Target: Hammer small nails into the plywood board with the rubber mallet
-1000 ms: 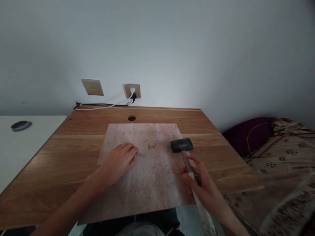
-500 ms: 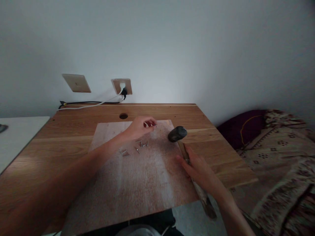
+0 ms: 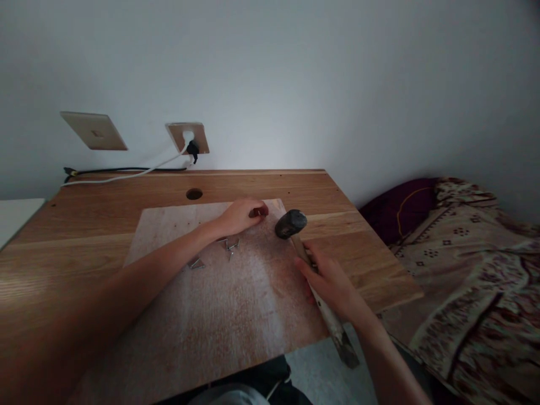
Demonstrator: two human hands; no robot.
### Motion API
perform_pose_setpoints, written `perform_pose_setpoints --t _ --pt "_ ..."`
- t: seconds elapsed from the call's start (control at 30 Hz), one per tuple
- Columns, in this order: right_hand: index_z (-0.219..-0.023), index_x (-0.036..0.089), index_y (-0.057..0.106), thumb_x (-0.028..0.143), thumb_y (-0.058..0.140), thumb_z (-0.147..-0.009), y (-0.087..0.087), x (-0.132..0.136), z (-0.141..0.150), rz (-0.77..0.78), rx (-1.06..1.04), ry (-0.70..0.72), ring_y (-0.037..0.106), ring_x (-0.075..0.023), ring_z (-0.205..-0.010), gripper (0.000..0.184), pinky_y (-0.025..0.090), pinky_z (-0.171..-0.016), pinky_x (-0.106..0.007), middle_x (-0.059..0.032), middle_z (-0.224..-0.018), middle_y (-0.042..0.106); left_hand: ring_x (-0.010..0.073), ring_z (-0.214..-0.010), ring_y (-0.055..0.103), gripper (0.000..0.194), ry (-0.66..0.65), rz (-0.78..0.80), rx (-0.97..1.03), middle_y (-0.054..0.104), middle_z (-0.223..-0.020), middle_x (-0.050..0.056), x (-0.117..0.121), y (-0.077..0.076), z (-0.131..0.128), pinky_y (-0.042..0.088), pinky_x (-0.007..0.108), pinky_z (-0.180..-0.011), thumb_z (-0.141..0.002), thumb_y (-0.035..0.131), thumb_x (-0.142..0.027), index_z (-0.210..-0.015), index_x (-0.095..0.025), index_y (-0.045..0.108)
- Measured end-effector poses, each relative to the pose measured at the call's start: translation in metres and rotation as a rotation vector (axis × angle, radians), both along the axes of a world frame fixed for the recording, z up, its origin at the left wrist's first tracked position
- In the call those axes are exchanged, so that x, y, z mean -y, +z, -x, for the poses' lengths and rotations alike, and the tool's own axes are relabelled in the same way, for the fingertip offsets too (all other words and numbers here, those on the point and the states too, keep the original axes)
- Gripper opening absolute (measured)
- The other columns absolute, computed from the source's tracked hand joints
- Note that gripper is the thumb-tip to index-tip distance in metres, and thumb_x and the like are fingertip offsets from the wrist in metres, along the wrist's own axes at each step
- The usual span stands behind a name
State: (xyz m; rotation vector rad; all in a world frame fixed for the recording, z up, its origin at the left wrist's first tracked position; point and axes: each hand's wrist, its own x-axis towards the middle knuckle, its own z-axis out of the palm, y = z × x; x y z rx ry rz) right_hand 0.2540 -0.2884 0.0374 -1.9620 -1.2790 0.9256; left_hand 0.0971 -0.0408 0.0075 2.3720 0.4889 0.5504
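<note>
A pale plywood board (image 3: 236,304) lies on a wooden desk (image 3: 84,225). My left hand (image 3: 242,215) reaches to the board's far edge, fingers pinched together on a small nail that I can barely make out. My right hand (image 3: 331,281) is wrapped round the wooden handle of a hammer (image 3: 304,259). Its dark head (image 3: 291,223) hovers just right of my left fingertips. Several loose nails (image 3: 230,246) lie on the board under my left forearm, and one more nail (image 3: 196,263) lies farther left.
A round cable hole (image 3: 194,194) is in the desk behind the board. Two wall plates (image 3: 188,138) sit above the desk's back edge, with black and white cables (image 3: 126,171) running left. A patterned bedspread (image 3: 472,264) and dark cushion (image 3: 400,211) lie to the right.
My left hand went from the loose nails to the board's far edge and pinched shut. The hammer head moved left, closer to those fingers. The view shifted right.
</note>
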Motion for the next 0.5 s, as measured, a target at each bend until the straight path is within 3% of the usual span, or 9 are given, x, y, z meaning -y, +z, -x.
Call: perform_pose_setpoints --t 0.13,0.27,0.4,0.5 --pt "-0.115 0.022 0.054 0.031 0.050 -0.099 -0.003 -0.004 -0.002 0.000 -0.062 -0.007 0.058 -0.0142 -0.039 0.020 0.043 -0.038 -0.023 0.0074 -0.061 0.059 0.0172 -0.081 0.069 0.014 0.009 -0.025 0.015 0.077 -0.091 0.005 0.001 -0.001 -0.001 0.052 0.031 -0.079 -0.086 0.068 -0.012 -0.095 -0.018 0.077" --pt "-0.118 0.021 0.056 0.038 0.049 -0.101 -0.002 -0.011 -0.003 -0.031 -0.121 -0.032 0.051 -0.0126 -0.036 0.025 0.038 -0.035 -0.021 0.0095 -0.056 0.052 0.0167 -0.082 0.070 0.009 0.010 0.003 0.026 0.077 -0.091 0.004 0.000 -0.002 -0.001 0.053 0.030 -0.079 -0.086 0.071 -0.013 -0.093 -0.017 0.076" --pt "-0.103 0.022 0.059 0.042 0.048 -0.103 0.007 -0.025 -0.004 -0.097 -0.077 0.000 0.050 -0.0114 -0.037 0.023 0.038 -0.036 -0.021 0.0074 -0.057 0.053 0.0159 -0.080 0.073 0.029 0.022 0.094 0.061 0.080 -0.091 0.004 0.000 -0.003 -0.001 0.054 0.028 -0.078 -0.087 0.072 -0.012 -0.115 -0.015 0.072" --pt "-0.105 0.021 0.061 0.041 0.048 -0.103 0.015 -0.038 -0.004 -0.133 0.002 0.042 0.049 -0.0115 -0.037 0.023 0.038 -0.039 -0.022 0.0070 -0.055 0.054 0.0162 -0.080 0.074 0.037 0.032 0.120 0.070 0.081 -0.093 0.005 0.000 -0.004 -0.001 0.054 0.028 -0.077 -0.085 0.074 -0.012 -0.122 -0.015 0.068"
